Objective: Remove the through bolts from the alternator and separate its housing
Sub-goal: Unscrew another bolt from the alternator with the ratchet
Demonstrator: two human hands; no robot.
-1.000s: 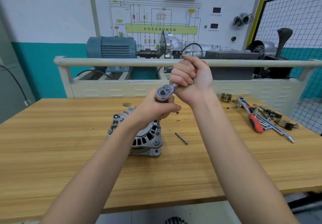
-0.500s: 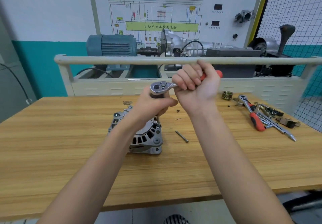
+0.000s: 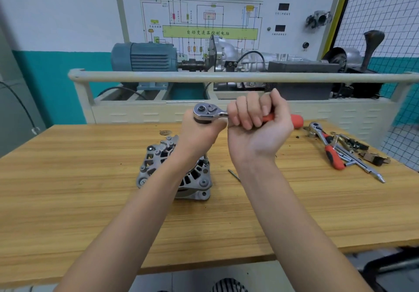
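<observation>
1. The alternator (image 3: pixel 174 173) is being kept on the wooden workbench (image 3: pixel 68 201), near the middle, housing not yet parted; nothing is clamping it, so it is at risk of being rocked or slid by wrench torque.
2. A loose through bolt (image 3: pixel 234 175) is lying just right of the alternator; it is likely to be rolled off if the bench is knocked.
3. The socket extension (image 3: pixel 205 158) is being run down onto a bolt at the alternator's right rim; whether the socket is seated square cannot be told. If tilted, the bolt head is at risk of being rounded.
4. The left hand (image 3: pixel 199 133) is being curled round the extension just under the ratchet head, steadying it; fingers are at risk of being pinched if the socket is slipped off.
5. The right hand (image 3: pixel 258 123) is being closed in a full fist round the red handle of the ratchet wrench (image 3: pixel 209 112), handle pointing right. A sudden bolt release is likely to be followed by knuckles being driven towards the tools.
6. A second ratchet (image 3: pixel 326 148) and scattered small parts (image 3: pixel 362 153) are lying well to the right; a removed bolt is liable to be lost among them.
7. The guard rail (image 3: pixel 158 76) is being seen behind the bench, apart from the work.
</observation>
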